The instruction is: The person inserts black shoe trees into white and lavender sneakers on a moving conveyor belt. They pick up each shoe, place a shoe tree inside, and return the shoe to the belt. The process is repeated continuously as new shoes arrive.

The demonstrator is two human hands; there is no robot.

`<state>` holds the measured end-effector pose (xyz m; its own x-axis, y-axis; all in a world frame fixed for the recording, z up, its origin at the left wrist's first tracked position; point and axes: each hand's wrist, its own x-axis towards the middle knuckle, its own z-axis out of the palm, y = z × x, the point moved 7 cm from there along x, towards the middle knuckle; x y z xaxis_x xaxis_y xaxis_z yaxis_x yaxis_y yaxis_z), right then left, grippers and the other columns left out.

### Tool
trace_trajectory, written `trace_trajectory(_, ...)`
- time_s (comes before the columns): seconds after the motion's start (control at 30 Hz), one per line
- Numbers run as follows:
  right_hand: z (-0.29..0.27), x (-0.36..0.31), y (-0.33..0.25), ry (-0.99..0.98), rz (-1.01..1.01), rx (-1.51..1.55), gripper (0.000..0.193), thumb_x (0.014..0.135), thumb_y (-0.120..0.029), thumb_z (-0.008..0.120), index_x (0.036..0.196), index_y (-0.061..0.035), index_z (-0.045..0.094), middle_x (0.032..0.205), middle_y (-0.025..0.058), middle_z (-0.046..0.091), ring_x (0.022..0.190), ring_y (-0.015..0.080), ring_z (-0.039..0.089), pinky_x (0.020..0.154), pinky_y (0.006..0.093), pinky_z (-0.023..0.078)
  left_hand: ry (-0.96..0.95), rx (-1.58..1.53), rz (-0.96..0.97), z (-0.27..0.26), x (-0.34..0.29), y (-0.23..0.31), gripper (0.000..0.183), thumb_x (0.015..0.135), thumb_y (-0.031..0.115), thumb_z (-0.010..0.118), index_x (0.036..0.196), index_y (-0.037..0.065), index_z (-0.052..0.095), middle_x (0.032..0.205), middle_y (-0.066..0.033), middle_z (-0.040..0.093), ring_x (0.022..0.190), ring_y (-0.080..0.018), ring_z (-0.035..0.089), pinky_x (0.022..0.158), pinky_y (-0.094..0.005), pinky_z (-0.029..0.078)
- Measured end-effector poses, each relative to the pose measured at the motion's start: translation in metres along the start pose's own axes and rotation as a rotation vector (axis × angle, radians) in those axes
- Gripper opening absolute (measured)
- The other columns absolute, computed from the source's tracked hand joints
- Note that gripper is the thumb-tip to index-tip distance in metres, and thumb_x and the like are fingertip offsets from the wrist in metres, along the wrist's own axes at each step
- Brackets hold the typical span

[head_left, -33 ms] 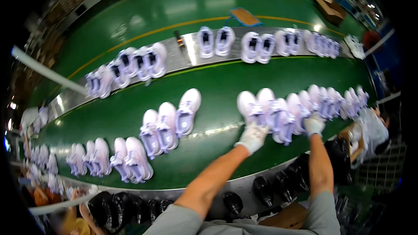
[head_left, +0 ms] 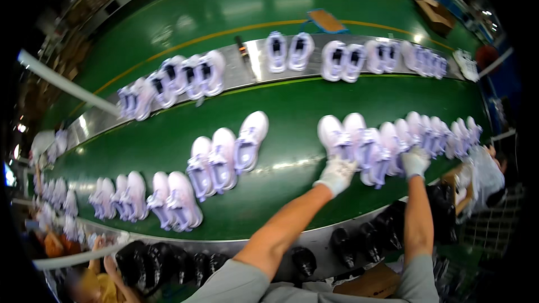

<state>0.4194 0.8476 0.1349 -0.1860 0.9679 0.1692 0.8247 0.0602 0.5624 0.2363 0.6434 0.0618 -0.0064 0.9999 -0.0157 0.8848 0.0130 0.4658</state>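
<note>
Pale lavender-white sneakers stand in a tight row on the right half of the green belt (head_left: 292,202). My left hand (head_left: 338,174), in a white glove, is at the heel end of the leftmost pair (head_left: 342,133), with fingers bent at the shoe openings. Farther right, my gloved right hand (head_left: 415,161) is closed at the heel of another sneaker (head_left: 414,126); the shoes partly hide its fingertips. Between my hands, a few sneakers (head_left: 377,163) sit nearer to me than the rest of the row. To the left stands a slanted group of three sneakers (head_left: 223,160).
More sneakers line a metal ledge (head_left: 238,67) beyond the belt. Black-wrapped shoe-shaped items (head_left: 304,261) lie along the near metal edge, beside a cardboard box (head_left: 370,281). Other people work at the lower left (head_left: 106,286) and far right (head_left: 487,168). A pale rail (head_left: 67,84) crosses the left side.
The whole scene has shifted slightly to the right in the picture. Both hands remain at the same sneakers, with no clear movement of the shoes relative to each other.
</note>
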Motion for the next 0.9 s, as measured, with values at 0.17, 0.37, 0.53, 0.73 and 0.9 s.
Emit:
trace_trajectory(0.17,-0.144,-0.099,-0.078,0.122,-0.426,1.319,0.051,0.083,-0.014,0.073,0.129,0.0013,0.057,0.127,0.0208,0.061,0.120,0.0402,0.057,0.108,0.0476,0.042,0.326,-0.114,-0.048,-0.076,-0.100,-0.027,0.049,0.082,0.024,0.072,0.126,0.008,0.058,0.113,-0.0135,0.063,0.103,-0.0310,0.061,0.089,-0.0432,0.050)
trace_trajectory(0.37,-0.233,-0.287,-0.309,-0.185,-1.249,0.950,0.068,0.084,-0.036,0.072,0.140,-0.0050,0.049,0.143,0.0149,0.051,0.114,0.0329,0.061,0.100,0.0451,0.049,0.044,0.225,-0.899,-0.135,-0.323,-0.152,0.069,0.078,0.030,0.080,0.140,0.017,0.053,0.129,-0.0183,0.054,0.126,-0.0379,0.048,0.095,-0.0531,0.047)
trace_trajectory(0.53,-0.222,-0.278,-0.356,-0.152,-1.104,0.678,0.053,0.084,-0.042,0.072,0.119,-0.0043,0.061,0.117,0.0152,0.067,0.103,0.0330,0.064,0.091,0.0433,0.052,-0.037,0.064,-0.834,-0.102,-0.322,-0.217,0.055,0.084,0.037,0.073,0.136,0.024,0.059,0.121,-0.0142,0.064,0.120,-0.0347,0.054,0.091,-0.0554,0.047)
trace_trajectory(0.73,-0.137,-0.225,-0.251,-0.104,-0.947,0.569,0.035,0.085,-0.031,0.072,0.109,-0.0060,0.064,0.111,0.0147,0.068,0.101,0.0358,0.063,0.092,0.0453,0.049,0.051,0.323,-0.463,-0.033,-0.218,-0.154,0.033,0.092,0.024,0.054,0.124,0.022,0.065,0.108,-0.0153,0.070,0.101,-0.0313,0.065,0.087,-0.0557,0.047)
trace_trajectory(0.9,-0.079,-0.184,-0.203,-0.089,-0.879,0.508,0.054,0.088,-0.026,0.069,0.131,0.0001,0.053,0.127,0.0213,0.061,0.113,0.0379,0.060,0.097,0.0464,0.047,-0.098,0.076,-0.434,0.012,-0.122,-0.075,0.036,0.096,0.019,0.050,0.129,0.019,0.063,0.110,-0.0137,0.068,0.100,-0.0341,0.063,0.091,-0.0537,0.046)
